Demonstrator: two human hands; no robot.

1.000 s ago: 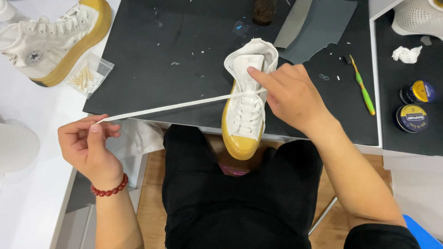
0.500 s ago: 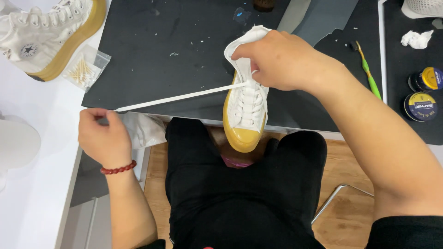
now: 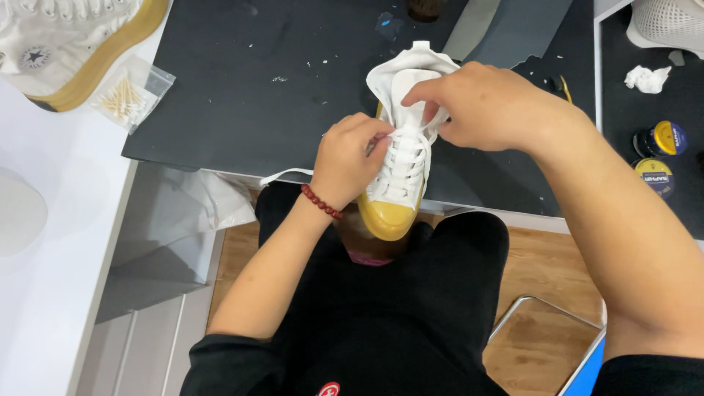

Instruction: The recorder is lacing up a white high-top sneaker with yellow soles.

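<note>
Both hands are now up on the shoe. The left hand (image 3: 350, 158), which a moment ago was out to the side pulling the lace taut across the bench, has come in against the lacing; its fingers are curled and pinched on the white lace (image 3: 400, 150) at the shoe's left side. The right hand (image 3: 480, 106) sits at the shoe's opening, fingers closed on the tongue and lace ends there, much as before. The long straight run of lace is gone; only a slack loop (image 3: 282, 174) trails off the bench edge. To my eye the pull-through is finished and the work has moved to feeding or snugging the next eyelets.

The white high-top shoe (image 3: 405, 158) lies on the front edge of the dark bench (image 3: 242, 95), its yellow toe cap (image 3: 385, 216) overhanging toward the person's lap. Its long axis runs near straight away from the person, toe nearest, opening farthest, tilted slightly right at the top.

Farther off, a second shoe (image 3: 66, 44) and a small bag of cotton swabs (image 3: 128, 95) lie at the left, polish tins (image 3: 660, 139) at the right.
</note>
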